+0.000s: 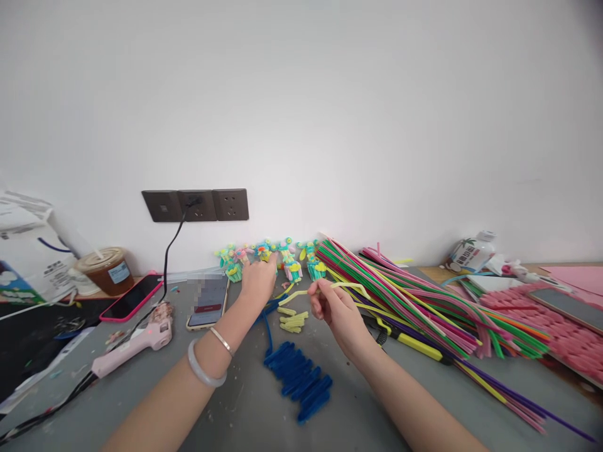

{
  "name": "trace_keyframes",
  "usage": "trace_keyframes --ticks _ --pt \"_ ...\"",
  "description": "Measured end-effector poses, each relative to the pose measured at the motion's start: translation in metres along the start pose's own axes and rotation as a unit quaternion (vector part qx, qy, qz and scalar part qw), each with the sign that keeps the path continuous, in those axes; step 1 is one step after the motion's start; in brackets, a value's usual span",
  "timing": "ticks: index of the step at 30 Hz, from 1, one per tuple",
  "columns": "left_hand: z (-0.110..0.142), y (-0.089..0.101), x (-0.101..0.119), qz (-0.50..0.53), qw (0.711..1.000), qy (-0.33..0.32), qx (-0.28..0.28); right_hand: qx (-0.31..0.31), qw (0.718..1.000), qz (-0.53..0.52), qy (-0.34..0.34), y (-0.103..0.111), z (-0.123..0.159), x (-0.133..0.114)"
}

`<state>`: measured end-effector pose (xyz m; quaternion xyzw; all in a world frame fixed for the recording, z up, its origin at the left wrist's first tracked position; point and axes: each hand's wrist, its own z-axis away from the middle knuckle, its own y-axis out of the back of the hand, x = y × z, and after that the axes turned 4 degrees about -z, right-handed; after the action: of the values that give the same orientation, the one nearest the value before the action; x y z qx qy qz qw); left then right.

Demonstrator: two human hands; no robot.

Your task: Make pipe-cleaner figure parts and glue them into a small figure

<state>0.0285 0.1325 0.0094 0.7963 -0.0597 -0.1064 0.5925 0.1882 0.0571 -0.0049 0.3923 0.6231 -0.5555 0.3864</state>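
A grey table [245, 402] is being reached over by the left hand [258, 280] and the right hand [335, 307]; beyond the fingertips it is being backed by a plain white wall [330, 125], where, left of the left fingers, one of the dark sockets [230, 204] is being filled by a black plug [193, 201].

A pale yellow strip [348, 285] is being pinched between the right thumb and fingers, above the table. Its long axis is being held crosswise: one end is being pointed left of the fingertips, the other is being bent down past the right knuckles. By the left fingers, a row of small figures [291, 269] is being reached at its middle; whether anything is being gripped there cannot be told.

Below-left of the right fingertips, short yellow pieces [293, 321] and a blue zigzag strip [299, 380] are being displayed. Right of the right fingers, space is being crowded by a bundle of coloured sticks [400, 295]. Left of the left fingers, room is being taken by a phone [210, 307] and a pink glue gun [129, 351].
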Motion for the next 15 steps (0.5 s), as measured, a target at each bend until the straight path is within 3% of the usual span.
trace_keyframes --ticks 6,10,12,15 --pt "0.028 0.018 -0.006 0.091 0.995 -0.03 0.013 0.02 1.0 0.006 0.003 0.003 0.0 -0.001" --pt "0.051 0.015 -0.006 0.292 0.948 -0.111 -0.063 0.033 0.999 0.017 0.022 0.008 -0.005 0.004" --pt "0.059 0.008 -0.005 0.304 0.943 -0.118 -0.069 0.033 0.999 0.034 0.023 0.01 -0.007 0.006" --pt "0.063 -0.007 -0.003 0.232 0.966 -0.11 -0.038 0.023 0.999 0.024 0.001 0.011 -0.008 0.006"
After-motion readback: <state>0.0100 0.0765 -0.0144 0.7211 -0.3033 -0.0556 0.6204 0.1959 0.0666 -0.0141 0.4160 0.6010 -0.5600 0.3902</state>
